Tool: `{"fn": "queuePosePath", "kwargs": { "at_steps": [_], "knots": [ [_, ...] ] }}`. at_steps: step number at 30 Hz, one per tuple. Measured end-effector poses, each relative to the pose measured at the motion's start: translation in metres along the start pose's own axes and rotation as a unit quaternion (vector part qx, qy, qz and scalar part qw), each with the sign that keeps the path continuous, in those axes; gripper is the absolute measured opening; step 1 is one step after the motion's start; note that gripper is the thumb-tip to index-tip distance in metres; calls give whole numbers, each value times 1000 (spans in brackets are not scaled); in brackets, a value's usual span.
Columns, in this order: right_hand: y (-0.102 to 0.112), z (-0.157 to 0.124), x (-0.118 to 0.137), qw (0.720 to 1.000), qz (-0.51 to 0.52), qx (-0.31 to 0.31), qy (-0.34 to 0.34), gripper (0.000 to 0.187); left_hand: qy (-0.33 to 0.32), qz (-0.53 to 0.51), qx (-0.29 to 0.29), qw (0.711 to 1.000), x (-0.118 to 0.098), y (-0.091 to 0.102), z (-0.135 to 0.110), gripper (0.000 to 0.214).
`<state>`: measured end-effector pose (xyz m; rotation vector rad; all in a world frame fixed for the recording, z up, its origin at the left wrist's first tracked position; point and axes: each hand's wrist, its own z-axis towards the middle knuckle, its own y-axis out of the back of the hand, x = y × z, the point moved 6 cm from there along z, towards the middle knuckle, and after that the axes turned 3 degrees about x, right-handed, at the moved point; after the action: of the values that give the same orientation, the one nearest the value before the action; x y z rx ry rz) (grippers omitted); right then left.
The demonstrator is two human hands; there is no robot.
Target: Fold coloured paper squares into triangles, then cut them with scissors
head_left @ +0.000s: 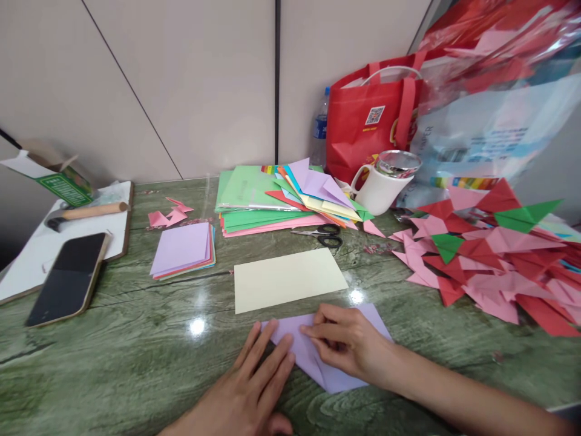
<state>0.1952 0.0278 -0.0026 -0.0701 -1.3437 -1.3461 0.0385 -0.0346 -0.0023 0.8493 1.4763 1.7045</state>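
Note:
A sheet of purple paper [305,356] with folds lies on the table in front of me, partly covered by both hands. My left hand [254,378] rests flat with its fingers stretched out, the fingertips on the paper's left edge. Over the middle of the sheet, my right hand [356,346] has thumb and fingers drawn together in a pinch on the paper; its lower fingers are curled in. Just beyond the hands lies a cream paper rectangle [288,280]. Black-handled scissors [327,234] lie behind it.
Left are a phone [68,278], a hammer [91,211] and a stack of small paper squares [181,247]. A pile of coloured paper [258,197], a white mug [381,189] and a red bag [358,139] stand at the back. Folded red and pink pieces [494,257] heap up at right.

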Motion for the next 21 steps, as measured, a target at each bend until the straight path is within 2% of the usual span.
{"fn": "queuePosePath", "kwargs": {
  "at_steps": [6,10,13,17,21],
  "knots": [
    [1,0,0,1000,3,-4,-2,23,-2,-17,-3,1000,1,2,0,82],
    [1,0,0,1000,-2,-3,-3,22,0,-25,22,999,2,0,0,79],
    [1,1,1,1000,-9,-5,1,21,1,-45,35,998,2,-3,-1,86],
    [0,-1,4,999,-39,-6,14,21,48,-86,21,995,8,-5,-1,104],
    [-4,-1,4,996,-82,36,12,21,82,-111,15,990,11,-5,0,105]
  ]
}}
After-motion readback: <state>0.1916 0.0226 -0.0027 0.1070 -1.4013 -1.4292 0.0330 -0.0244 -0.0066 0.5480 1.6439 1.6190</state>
